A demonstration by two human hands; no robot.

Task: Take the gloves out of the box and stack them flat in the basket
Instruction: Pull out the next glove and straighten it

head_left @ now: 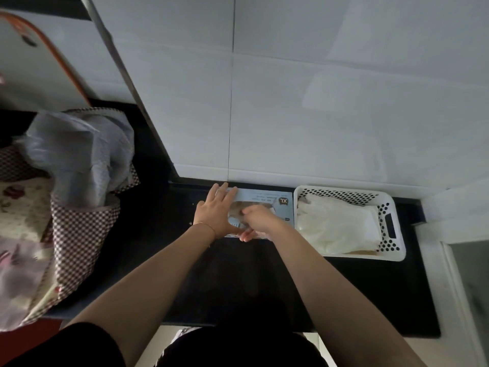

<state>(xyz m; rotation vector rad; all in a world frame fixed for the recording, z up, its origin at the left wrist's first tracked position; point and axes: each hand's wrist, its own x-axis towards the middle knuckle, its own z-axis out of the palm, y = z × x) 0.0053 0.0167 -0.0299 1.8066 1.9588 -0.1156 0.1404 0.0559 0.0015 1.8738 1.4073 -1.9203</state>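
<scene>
Left hand [217, 207] lies flat with fingers straight and spread over the left end of the glove box [264, 201], pressing down on it; judged purpose: to pin the light carton so it does not lift or slide when a glove is drawn out. Right hand [258, 221] sits over the box's top opening with fingers curled inward. It appears to reach into or pinch at the gloves there, but the picture is dim and blurred at that spot, so what the fingers hold cannot be told.

Box lies at the back edge of the dark counter [238, 282], against the white tiled wall [317, 102], "XL" mark on its right end. White perforated basket [391, 223] stands just beside the box's right end, likewise at the back edge; judged reason: a short carry for the right hand. Pale gloves [336, 229] already lie flat inside it, so the stack is under way.

Checked fabric bag [79, 207] with plastic bags sits at the counter's left end, well apart.
</scene>
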